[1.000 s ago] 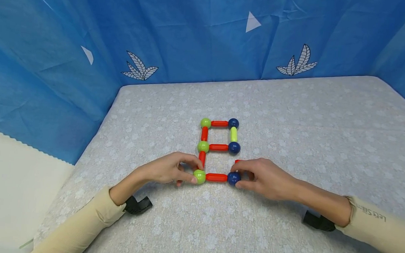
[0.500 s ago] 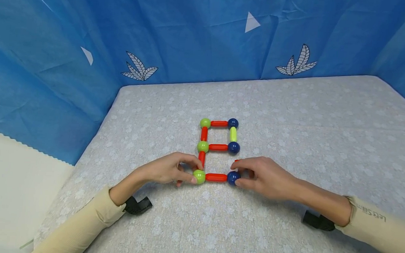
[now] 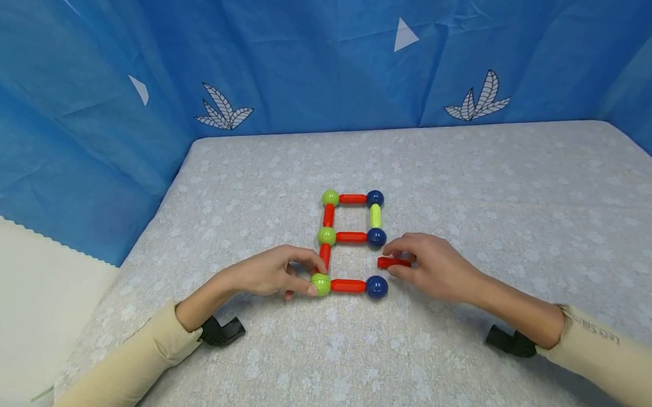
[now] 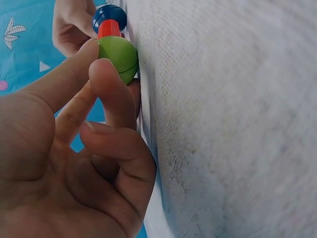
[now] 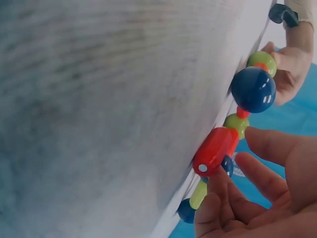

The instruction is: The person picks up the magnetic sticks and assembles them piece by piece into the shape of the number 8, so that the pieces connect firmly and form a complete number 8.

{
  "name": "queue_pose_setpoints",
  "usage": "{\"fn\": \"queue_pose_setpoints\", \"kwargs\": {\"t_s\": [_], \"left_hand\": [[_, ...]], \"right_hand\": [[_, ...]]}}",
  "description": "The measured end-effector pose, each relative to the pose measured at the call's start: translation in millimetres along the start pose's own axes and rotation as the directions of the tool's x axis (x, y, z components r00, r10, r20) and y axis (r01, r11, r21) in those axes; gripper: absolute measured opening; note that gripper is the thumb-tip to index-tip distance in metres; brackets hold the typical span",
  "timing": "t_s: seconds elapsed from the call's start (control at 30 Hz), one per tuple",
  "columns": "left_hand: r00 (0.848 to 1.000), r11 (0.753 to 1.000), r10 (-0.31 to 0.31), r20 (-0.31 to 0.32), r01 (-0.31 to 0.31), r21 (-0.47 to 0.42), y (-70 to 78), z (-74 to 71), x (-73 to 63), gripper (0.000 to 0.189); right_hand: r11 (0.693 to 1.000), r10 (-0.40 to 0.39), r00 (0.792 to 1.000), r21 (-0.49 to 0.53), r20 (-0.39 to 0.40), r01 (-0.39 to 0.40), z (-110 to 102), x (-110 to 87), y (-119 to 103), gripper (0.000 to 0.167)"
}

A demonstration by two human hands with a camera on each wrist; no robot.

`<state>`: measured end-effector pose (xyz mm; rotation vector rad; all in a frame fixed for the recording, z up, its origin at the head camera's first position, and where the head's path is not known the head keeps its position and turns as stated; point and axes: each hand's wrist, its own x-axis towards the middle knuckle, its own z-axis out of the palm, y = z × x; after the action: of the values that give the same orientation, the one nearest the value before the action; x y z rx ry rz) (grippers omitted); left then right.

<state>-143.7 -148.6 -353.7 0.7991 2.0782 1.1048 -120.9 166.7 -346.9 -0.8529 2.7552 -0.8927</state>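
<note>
Magnetic balls and rods lie joined on the table, with a closed square at the far end. My left hand pinches the near left green ball between thumb and fingers. From that ball a red rod runs across to a dark blue ball. A loose red rod lies between this blue ball and the middle blue ball. Around the loose rod, my right hand has thumb and fingers spread; in the right wrist view a fingertip is right at the rod's end.
The far square has green balls on the left, a blue ball at its far right corner and a yellow-green rod on its right side. A patterned cloth covers the table; a blue curtain hangs behind.
My right hand has let go of the near blue ball and moved slightly away from me to the loose red rod, which now shows more. The left hand stays on the green ball.
</note>
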Motion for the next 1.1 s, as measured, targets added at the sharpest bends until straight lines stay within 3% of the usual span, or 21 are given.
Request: {"fn": "queue_pose_setpoints", "kwargs": {"t_s": [0.57,0.83,1.1], "left_hand": [[1.000,1.000,0.007,0.006,-0.007,-0.013,-2.3,0.3,0.7,0.027],[1.000,1.000,0.005,0.003,-0.005,-0.011,-2.3,0.1,1.0,0.027],[1.000,1.000,0.002,-0.002,-0.002,-0.006,-1.3,0.2,1.2,0.027]], "right_hand": [[0.997,0.037,0.997,-0.064,0.070,-0.032,2.0,0.6,3.1,0.023],[0.997,-0.008,0.999,-0.082,0.047,0.012,2.6,0.9,4.5,0.024],[0.997,0.021,0.993,-0.075,0.114,-0.013,-0.9,4.1,2.6,0.023]]}}
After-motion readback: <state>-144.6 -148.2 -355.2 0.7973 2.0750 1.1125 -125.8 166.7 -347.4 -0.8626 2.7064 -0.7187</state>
